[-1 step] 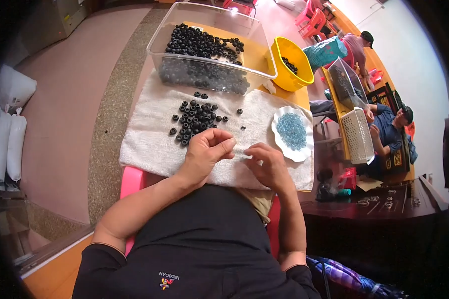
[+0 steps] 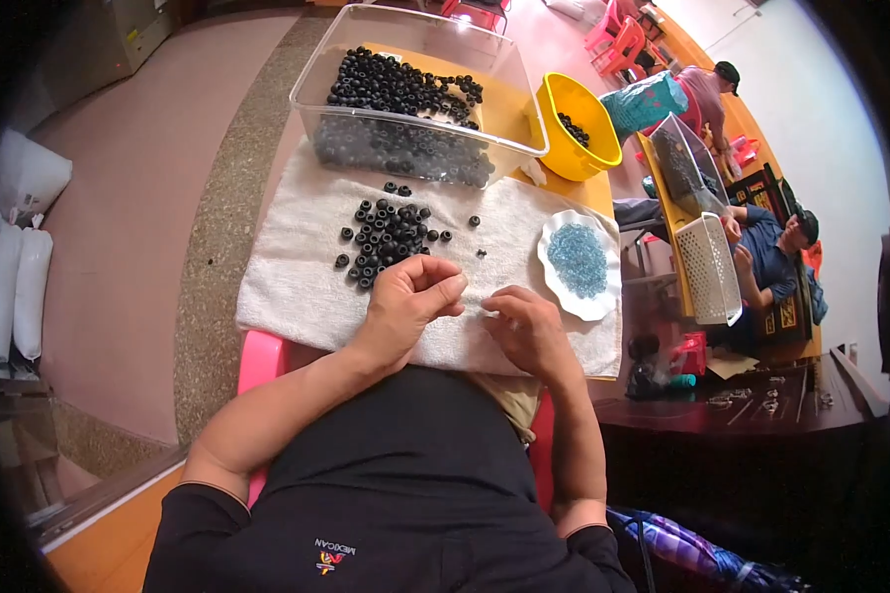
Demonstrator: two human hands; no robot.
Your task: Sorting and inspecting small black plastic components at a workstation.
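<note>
My left hand (image 2: 415, 301) is closed in a pinch, thumb pressed to the forefinger; what it holds, if anything, is too small to make out. Just to its right, my right hand (image 2: 526, 331) is curled with thumb and forefinger drawn together, and its grip is likewise unclear. A narrow gap separates the two hands above a white towel (image 2: 297, 267). Beyond my left hand lies a loose pile of round black beads (image 2: 391, 232), partly covered by that hand. Small clear-blue beads (image 2: 578, 259) fill a white scalloped dish (image 2: 552, 289) beside my right hand.
A clear plastic bin (image 2: 420, 124) of black beads stands behind the towel, with a yellow basin (image 2: 603, 158) at its right. A tiny dark piece (image 2: 482, 253) lies on the towel. Two people sit at right near a white perforated basket (image 2: 707, 272). White sacks (image 2: 15, 287) stand far left.
</note>
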